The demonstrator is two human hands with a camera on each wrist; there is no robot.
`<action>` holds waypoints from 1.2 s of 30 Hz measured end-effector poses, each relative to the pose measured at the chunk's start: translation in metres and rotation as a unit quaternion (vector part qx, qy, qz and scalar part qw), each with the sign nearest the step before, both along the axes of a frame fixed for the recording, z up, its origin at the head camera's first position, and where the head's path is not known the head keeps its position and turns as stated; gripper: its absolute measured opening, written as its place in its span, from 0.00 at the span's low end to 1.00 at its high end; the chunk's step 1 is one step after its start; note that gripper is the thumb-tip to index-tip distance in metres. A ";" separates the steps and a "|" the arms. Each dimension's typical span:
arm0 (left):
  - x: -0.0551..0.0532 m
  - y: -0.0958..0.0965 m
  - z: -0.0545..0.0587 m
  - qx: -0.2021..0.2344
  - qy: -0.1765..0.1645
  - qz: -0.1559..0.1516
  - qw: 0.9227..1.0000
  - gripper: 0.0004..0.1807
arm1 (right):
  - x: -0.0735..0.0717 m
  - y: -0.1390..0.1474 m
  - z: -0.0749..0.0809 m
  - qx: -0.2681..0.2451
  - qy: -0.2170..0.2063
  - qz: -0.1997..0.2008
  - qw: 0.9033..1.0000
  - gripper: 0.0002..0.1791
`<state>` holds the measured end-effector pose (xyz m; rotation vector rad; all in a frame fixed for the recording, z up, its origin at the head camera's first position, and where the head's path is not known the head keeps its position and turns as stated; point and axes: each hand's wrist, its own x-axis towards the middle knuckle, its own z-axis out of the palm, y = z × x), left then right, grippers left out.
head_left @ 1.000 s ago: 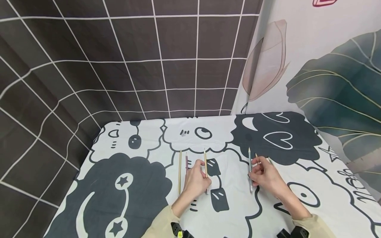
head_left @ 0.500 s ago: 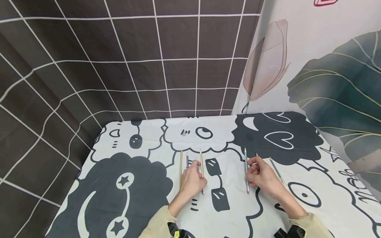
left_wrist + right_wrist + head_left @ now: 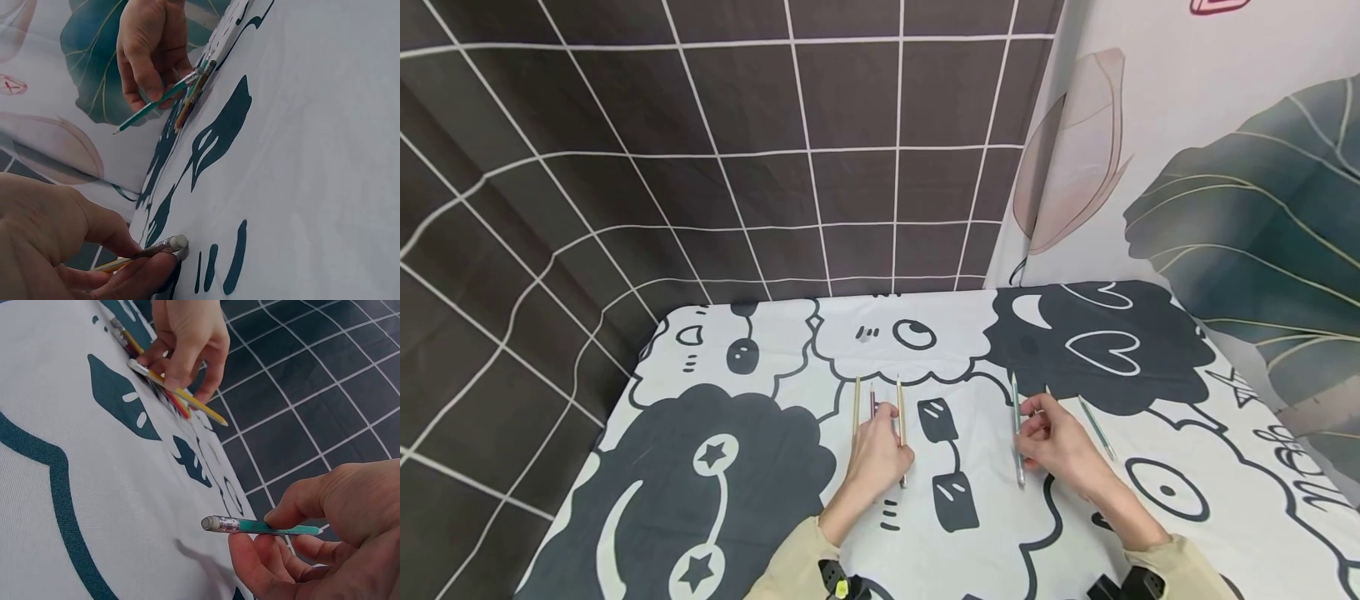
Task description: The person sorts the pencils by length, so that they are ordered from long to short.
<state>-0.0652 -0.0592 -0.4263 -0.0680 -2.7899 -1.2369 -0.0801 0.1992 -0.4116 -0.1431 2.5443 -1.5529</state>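
Observation:
My left hand pinches a yellow pencil between thumb and fingers, its tip pointing away from me. In the left wrist view the eraser end of this pencil sticks out past the fingertips. Left of it lie another yellow pencil and a red pencil, both partly covered by the hand. My right hand pinches a green pencil; the right wrist view shows its eraser end above the cloth. Another green pencil lies beyond that hand, and a pencil tip shows behind its fingers.
A white cloth with dark cartoon figures covers the table. Behind it hangs a dark curtain with a white grid, and at the right a pale leaf-patterned curtain.
My left hand has shifted left with the yellow pencil, closer to the two pencils lying there. The right hand has drawn the green pencil slightly left, away from the other green pencil.

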 end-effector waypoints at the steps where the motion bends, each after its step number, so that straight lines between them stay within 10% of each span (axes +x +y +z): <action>1: 0.000 0.000 0.000 0.000 -0.001 0.000 1.000 0.27 | 0.000 -0.001 0.000 -0.001 0.002 0.001 1.000 0.22; 36: 0.003 -0.008 0.006 -0.033 -0.034 -0.010 0.999 0.21 | -0.003 -0.039 0.002 -0.031 0.000 0.052 0.998 0.21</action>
